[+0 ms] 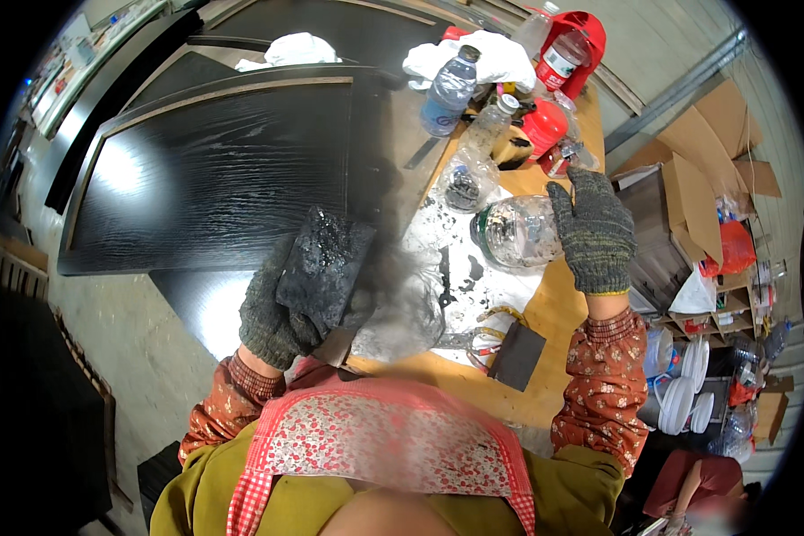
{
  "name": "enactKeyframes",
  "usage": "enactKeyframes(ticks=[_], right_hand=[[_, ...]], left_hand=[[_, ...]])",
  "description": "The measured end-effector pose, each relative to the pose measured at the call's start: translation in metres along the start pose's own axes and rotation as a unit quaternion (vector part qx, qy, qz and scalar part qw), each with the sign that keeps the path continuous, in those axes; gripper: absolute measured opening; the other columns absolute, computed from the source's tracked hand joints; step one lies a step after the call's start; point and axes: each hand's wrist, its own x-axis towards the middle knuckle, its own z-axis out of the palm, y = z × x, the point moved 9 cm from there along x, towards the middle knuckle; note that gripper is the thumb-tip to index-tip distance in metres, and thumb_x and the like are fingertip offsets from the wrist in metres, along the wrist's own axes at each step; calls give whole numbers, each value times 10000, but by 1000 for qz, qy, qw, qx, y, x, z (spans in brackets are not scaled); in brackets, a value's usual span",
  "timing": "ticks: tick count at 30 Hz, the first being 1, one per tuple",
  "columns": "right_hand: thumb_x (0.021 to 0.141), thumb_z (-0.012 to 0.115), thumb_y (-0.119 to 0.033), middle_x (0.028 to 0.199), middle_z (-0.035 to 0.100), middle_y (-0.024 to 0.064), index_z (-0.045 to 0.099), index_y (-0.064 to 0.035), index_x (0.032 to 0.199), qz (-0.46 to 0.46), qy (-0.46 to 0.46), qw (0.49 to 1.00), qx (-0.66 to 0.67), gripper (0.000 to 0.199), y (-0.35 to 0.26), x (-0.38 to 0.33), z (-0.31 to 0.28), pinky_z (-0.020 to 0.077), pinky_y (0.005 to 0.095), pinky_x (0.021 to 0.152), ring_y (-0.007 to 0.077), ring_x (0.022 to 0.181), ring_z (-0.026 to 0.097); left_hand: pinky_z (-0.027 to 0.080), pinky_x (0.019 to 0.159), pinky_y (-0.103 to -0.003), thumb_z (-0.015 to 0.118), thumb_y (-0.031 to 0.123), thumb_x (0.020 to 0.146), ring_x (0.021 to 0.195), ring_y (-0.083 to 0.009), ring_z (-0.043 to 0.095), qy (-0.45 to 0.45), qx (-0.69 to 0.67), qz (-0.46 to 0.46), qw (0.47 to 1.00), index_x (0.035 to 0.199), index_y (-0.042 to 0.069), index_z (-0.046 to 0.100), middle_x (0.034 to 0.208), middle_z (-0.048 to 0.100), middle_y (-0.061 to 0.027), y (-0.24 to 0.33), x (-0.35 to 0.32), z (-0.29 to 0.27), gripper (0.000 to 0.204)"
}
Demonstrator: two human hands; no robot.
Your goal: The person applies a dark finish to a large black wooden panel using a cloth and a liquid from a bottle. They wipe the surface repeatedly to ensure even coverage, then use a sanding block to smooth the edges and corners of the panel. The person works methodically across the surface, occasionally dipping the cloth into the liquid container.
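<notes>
My left hand (277, 317), in a dark knitted glove, is closed on a black rectangular pad (326, 268). The pad's upward face is wet and glistening, and it is held over the near right corner of a black wood-grain door panel (223, 170). Farther right, my gloved right hand (596, 228) has its fingers stretched forward and the thumb apart. That thumb is beside the end of a clear plastic jar (516, 232), perhaps touching it. Black bits speckle the jar. Beneath the jar lies a white sheet (456, 290) with black smears.
Near me are a dark flat block (518, 355), pliers-like tools (482, 339) and crumpled clear plastic (402, 313). Bottles, including a blue-labelled one (451, 94), and a red container (545, 125) crowd the far end. Cardboard boxes (692, 196) stand right; a seated person (701, 487) is lower right.
</notes>
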Motion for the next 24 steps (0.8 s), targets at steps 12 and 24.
enactKeyframes(ticks=[12, 24], right_hand=[[910, 580, -364, 1120, 632, 178, 619, -44, 1136, -47, -46, 997, -30, 393, -23, 23, 25, 507, 451, 803, 345, 943, 639], [918, 554, -405, 1125, 625, 180, 619, -56, 1144, -75, -88, 993, -37, 421, -29, 17, 69, 502, 454, 813, 330, 963, 638]], left_hand=[[389, 1093, -445, 429, 290, 1018, 1276, -302, 482, -13, -74, 19, 997, 1362, 64, 483, 1350, 525, -147, 2, -7, 1, 416], [404, 1073, -417, 432, 269, 1015, 1239, -277, 509, 15, -4, 39, 999, 1356, 31, 481, 1337, 538, -144, 4, -8, -14, 419]])
